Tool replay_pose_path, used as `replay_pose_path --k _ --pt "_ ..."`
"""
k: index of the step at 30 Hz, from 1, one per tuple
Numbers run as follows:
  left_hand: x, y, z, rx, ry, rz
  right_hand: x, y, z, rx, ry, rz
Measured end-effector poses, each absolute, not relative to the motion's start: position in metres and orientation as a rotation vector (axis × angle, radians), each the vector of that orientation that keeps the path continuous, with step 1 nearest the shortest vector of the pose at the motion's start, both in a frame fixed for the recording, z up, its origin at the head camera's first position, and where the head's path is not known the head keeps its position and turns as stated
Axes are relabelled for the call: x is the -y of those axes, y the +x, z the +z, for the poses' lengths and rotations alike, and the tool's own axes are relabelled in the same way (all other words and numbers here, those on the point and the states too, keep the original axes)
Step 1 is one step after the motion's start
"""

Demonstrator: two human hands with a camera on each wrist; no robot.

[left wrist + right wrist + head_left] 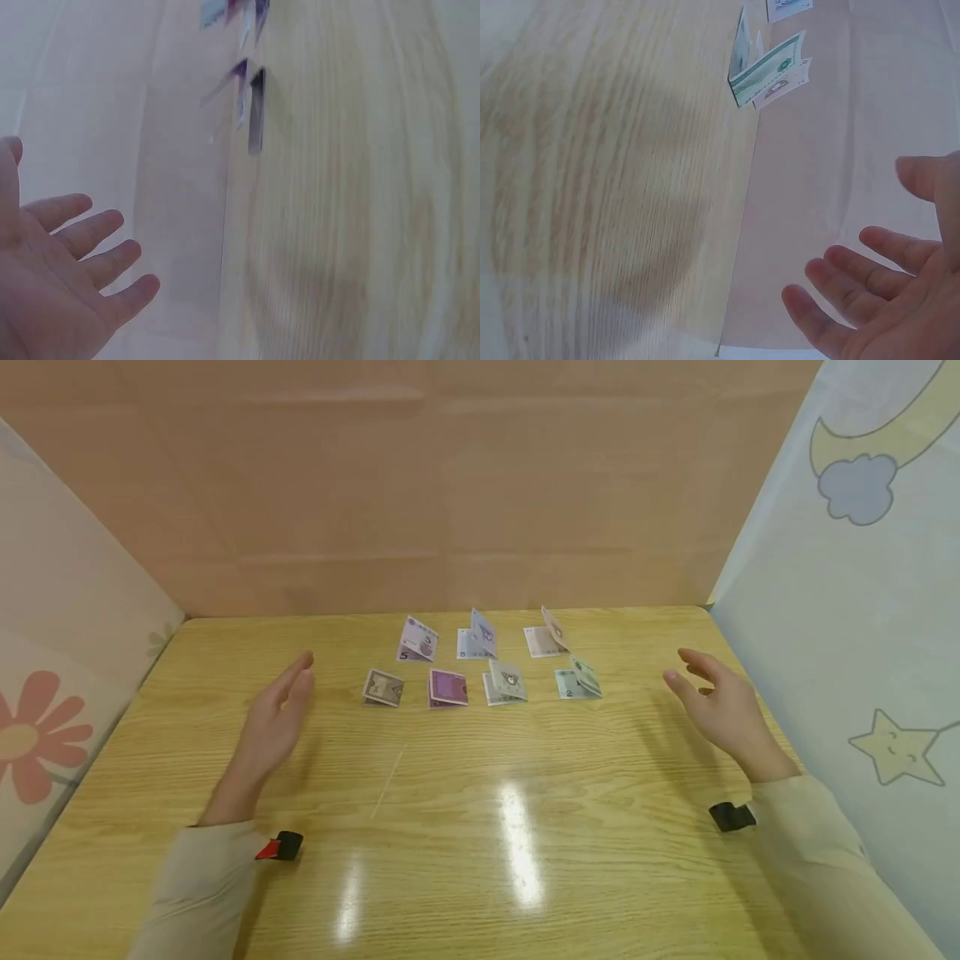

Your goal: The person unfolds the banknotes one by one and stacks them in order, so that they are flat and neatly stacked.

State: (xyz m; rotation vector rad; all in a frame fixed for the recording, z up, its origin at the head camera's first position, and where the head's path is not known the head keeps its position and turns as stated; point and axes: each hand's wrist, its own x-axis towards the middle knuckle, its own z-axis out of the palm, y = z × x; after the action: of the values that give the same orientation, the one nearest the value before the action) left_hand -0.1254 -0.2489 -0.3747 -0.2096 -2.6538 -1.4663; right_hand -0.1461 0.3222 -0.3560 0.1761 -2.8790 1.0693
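Beige fabric sleeves [198, 881] reach up nearest my head camera, with the light wood-grain tabletop [622, 868] beneath them. Near its far edge I see seven small printed paper notes in two rows: at the back, mauve [418, 639], pale blue [483, 633] and pale tan [542, 643]; in front, brown [384, 687], magenta [448, 687], whitish grey [507, 679] and green [587, 673]. Each is creased across, one half raised over the other. No flat note shows, so I judge the folding and setting out to be complete, or nearly; whether any handling remains I cannot tell. Both hands are empty: the left hand [273, 727] and right hand [723, 706] hang to either side of the rows, well apart from them, palms turned inward and fingers loosely spread.
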Motion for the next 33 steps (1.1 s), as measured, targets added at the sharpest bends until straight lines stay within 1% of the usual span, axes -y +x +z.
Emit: replay_pose_path --k 6,18,24,33 --pt "0.232 -0.131 -0.368 2.584 -0.117 -1.616 -0.320 -0.152 -0.355 2.855 0.090 1.189" --pt "0.197 -0.153 -0.364 2.428 0.019 -1.885 -0.317 -0.165 -0.358 2.695 -0.041 1.653" --pt "0.178 -0.162 -0.362 2.377 0.025 -1.987 -0.314 -0.171 -0.356 2.569 -0.061 1.898" --pt "0.135 -0.180 -0.355 2.312 0.016 -2.206 -0.304 -0.185 -0.354 2.491 -0.086 2.067"
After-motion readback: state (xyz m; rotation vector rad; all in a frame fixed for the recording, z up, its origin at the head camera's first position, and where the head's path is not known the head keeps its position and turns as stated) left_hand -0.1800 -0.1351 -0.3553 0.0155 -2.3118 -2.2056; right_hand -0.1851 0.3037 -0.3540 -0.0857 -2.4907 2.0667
